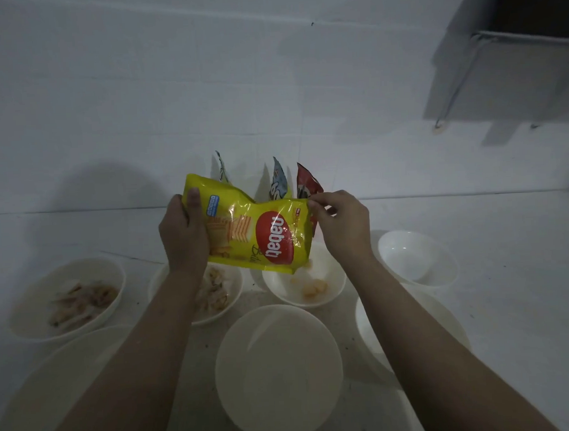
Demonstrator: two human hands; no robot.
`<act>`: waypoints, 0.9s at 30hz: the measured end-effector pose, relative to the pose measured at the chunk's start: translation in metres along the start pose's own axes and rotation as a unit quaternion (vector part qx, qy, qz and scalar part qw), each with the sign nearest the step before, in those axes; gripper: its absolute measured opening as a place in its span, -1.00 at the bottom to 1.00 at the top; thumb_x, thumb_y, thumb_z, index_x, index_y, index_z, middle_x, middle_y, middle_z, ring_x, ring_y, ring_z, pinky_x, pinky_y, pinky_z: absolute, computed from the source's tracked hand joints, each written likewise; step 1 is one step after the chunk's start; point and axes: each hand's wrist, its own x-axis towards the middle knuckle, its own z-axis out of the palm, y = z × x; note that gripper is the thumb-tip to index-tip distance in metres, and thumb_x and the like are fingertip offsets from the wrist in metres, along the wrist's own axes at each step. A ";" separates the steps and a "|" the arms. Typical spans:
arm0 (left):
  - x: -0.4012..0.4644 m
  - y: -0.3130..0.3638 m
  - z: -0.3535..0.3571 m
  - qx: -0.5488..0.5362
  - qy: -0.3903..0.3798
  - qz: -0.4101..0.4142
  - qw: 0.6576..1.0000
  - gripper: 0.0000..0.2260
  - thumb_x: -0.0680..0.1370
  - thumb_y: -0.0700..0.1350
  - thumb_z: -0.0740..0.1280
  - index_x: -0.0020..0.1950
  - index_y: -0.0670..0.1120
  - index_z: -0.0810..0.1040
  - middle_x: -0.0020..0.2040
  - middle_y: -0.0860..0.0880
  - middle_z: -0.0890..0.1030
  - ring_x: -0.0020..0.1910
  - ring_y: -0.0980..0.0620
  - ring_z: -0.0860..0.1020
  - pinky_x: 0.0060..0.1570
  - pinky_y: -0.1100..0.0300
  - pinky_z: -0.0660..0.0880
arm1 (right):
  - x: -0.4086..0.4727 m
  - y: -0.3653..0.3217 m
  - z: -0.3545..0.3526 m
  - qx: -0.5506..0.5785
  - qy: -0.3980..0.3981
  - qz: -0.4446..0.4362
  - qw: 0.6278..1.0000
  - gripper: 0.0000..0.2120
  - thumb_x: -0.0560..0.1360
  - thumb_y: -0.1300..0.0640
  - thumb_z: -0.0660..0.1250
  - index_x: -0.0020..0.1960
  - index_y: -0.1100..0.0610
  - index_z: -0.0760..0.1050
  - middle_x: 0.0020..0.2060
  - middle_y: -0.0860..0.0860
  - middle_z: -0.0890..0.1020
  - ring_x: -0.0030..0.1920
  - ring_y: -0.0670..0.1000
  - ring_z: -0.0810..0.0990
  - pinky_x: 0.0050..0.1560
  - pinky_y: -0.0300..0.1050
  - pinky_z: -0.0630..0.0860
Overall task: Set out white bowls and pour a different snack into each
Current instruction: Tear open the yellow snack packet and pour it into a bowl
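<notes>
I hold a yellow Nabati snack bag (254, 230) sideways above the counter. My left hand (183, 233) grips its left end and my right hand (341, 224) pinches its right top corner. Small yellow pieces drop from the bag's lower right into a white bowl (333, 290) that holds a few of them. Two white bowls to the left, one at far left (40, 294) and one behind my left forearm (234, 293), hold pale snacks. An empty white bowl (417, 257) sits at the right.
A large empty white bowl (278, 374) stands close in front, with more white bowls at lower left (54, 375) and lower right (364, 323). Three other snack bags, white (222, 167), blue (279, 182) and red (307, 181), lean on the tiled wall. A grey box (499, 72) hangs at upper right.
</notes>
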 end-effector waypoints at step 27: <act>0.011 0.002 -0.010 0.005 0.000 0.019 1.000 -0.58 0.65 0.11 0.14 -0.26 -0.16 0.27 -0.40 0.02 0.31 -0.40 0.09 0.29 -0.37 0.17 0.22 | 0.015 -0.008 -0.004 -0.050 -0.098 -0.025 0.994 -0.88 0.53 0.21 0.38 -0.01 0.18 0.69 -0.14 0.00 0.64 -0.30 -0.20 0.44 -0.31 -0.48 0.33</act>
